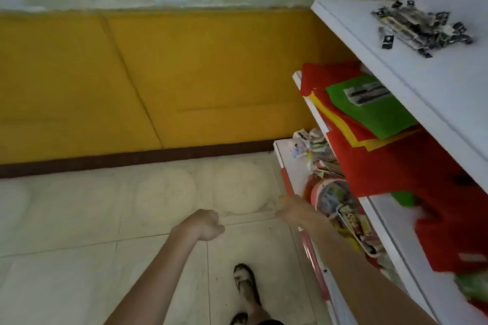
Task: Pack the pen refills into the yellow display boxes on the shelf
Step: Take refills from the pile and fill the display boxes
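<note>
The person stood facing a yellow wall, with a white shelf at three o'clock. The left hand, at six o'clock, was curled into a fist over the floor tiles and showed nothing in it. The right hand, at five o'clock, was blurred just beside a lower shelf edge; its grip could not be told. A dark heap, possibly the pen refills, lay on the top shelf at two o'clock. No yellow display boxes showed plainly. The step likely called for turning to the shelf and gathering the refills in one aligned bundle.
</note>
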The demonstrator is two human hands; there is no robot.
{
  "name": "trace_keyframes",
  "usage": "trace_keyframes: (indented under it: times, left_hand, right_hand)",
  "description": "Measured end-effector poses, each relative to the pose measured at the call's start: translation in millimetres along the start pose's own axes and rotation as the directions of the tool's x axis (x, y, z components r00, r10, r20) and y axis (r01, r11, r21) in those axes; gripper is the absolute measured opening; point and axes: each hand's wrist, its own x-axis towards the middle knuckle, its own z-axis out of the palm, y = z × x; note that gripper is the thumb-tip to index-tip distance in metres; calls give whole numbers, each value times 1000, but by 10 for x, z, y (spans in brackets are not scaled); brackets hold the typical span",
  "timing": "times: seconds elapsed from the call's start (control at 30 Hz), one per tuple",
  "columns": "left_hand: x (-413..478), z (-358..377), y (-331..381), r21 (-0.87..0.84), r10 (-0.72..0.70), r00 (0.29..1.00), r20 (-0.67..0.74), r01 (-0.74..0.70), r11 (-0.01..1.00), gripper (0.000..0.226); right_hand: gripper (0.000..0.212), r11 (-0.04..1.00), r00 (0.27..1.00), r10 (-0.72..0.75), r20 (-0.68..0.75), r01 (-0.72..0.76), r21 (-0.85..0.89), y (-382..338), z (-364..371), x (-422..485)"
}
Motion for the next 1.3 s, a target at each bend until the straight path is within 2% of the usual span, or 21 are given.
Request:
trace_keyframes:
  times: [0.1,0.3,0.43,0.53,0.63,0.7,0.73,0.8,0.83,0.9,0.97,1.1,1.23,1.3]
  left_hand:
    - [159,-149,-214,-48,-24,1000,-6,24,999,48]
    - [615,-745,-370,-108,-75,997,-32,71,992,48]
    - [960,-1293,-334,-143,-62,989,-131,43,989,51]
    - [1170,-1659,-232,-144,-22,992,-121,4,990,51]
    - [1505,-2052,-119,-114,30,993,-116,-44,993,39]
    - [1758,-2289,-29,-90,66,993,-102,-75,993,32]
    - [1880,-2409,13,-78,91,991,-94,-98,992,37]
    - [2127,-2620,79,-46,113,991,-70,-117,992,47]
    - [2266,-2710,110,-26,119,992,-51,-120,992,46]
    - [2572,-2909,173,30,145,989,-16,-144,989,35]
    - [2812,-3113,310,87,164,986,24,-165,982,23]
    - [3114,-3762,679,145,277,961,8,-275,950,22]
    - [3236,-4408,1277,280,367,930,14,-356,892,20]
    - [3279,-4651,1633,294,425,905,-5,-405,866,38]
  right_hand:
    - [36,998,997,-51,60,53,-35,-275,-112,464]
    - [47,994,994,-105,-2,105,8,-842,-758,1224]
    - [36,989,988,-137,-76,140,35,-979,-1108,1626]
    - [43,992,995,-99,-21,100,79,-942,-1224,1738]
    - [42,990,999,-35,21,32,136,-841,-1332,1948]
    - [15,995,1000,11,23,-13,102,-790,-1466,2188]
    - [16,996,1000,22,-5,-22,90,-809,-1578,2295]
    - [32,994,999,34,-37,-31,101,-807,-1778,2571]
    - [32,993,998,30,-53,-24,118,-824,-1911,2655]
    - [16,982,995,30,-90,-13,188,-862,-2226,2805]
    - [25,967,986,57,-154,-16,253,-803,-2534,2967]
    - [21,956,935,138,-326,-40,292,-708,-2931,3190]
    - [29,938,946,179,-269,-82,338,-587,-3096,3198]
    - [29,911,945,203,-256,-87,402,-530,-3357,3137]
